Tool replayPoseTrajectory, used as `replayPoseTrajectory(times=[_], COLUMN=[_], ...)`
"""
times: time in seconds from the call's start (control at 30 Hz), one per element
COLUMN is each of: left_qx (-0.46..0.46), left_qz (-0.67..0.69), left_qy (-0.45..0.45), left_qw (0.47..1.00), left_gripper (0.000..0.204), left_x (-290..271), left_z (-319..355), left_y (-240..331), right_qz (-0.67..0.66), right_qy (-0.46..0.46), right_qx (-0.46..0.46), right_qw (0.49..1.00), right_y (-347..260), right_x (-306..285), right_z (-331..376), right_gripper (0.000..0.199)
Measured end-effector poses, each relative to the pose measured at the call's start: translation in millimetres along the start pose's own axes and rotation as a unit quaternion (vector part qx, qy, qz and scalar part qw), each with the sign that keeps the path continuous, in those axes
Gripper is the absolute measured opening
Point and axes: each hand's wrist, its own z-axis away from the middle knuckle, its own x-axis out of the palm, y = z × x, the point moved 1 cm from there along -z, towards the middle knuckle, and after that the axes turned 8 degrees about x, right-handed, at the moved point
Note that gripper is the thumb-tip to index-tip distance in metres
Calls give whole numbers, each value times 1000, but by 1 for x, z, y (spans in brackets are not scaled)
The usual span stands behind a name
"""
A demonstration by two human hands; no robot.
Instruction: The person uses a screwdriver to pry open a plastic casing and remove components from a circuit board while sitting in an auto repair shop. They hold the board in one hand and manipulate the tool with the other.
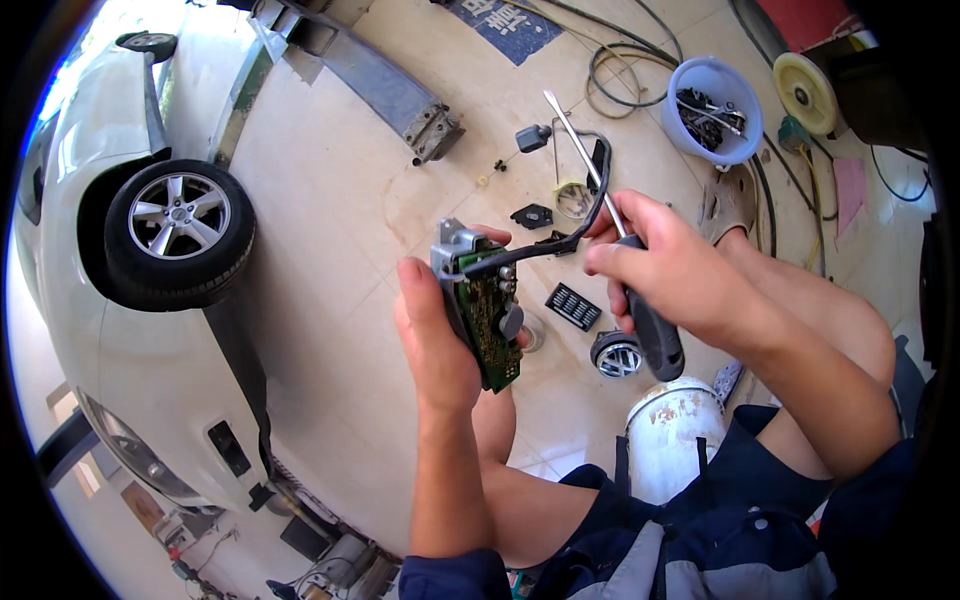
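My left hand (432, 335) is closed around a green circuit board (492, 325) with a grey metal bracket (458, 240) at its top. From the board a black cable (540, 248) arcs up past my right hand to a dark grey connector (532, 138). In my right hand (665, 260) is a screwdriver (657, 335) with a dark handle, its long metal shaft pointing up and left, away from the board. The cable passes close to the fingers of that hand; whether they touch it I cannot tell.
On the tiled floor lie a black bit case (573, 306), a round badge (616, 355) and small black parts (532, 215). A white bucket (675, 430) stands between my legs. A blue bucket (712, 110) of parts stands far right, near hoses. A white car (120, 370) is at left.
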Motion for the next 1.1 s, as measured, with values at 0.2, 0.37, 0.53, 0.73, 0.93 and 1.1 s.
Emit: replayPoseTrajectory(times=[0.2, 0.37, 0.53, 0.73, 0.93, 1.1], left_qx=[167, 297, 321, 368, 379, 326], left_qz=[-26, -133, -110, -152, -240, -202], left_qy=[-68, -40, -16, 79, 17, -28], left_qw=[983, 945, 941, 914, 894, 923], left_gripper=[80, 67, 64, 55, 49, 41], left_x=[-14, -19, -21, -3, 21, 43], left_z=[36, 94, 186, 281, 341, 383], left_y=[13, 29, 53, 69, 61, 56], right_qz=[54, 435, 476, 27, 120, 265], right_qy=[-56, -6, -78, 115, 173, 27], right_qx=[125, 64, 186, -103, -255, -259], right_qw=[989, 898, 856, 988, 944, 928], right_y=[44, 73, 90, 153, 128, 127], right_x=[-41, -44, -72, -110, -10, 59], right_z=[31, 137, 259, 364, 404, 385], right_gripper=[31, 31, 25, 21, 35, 33])
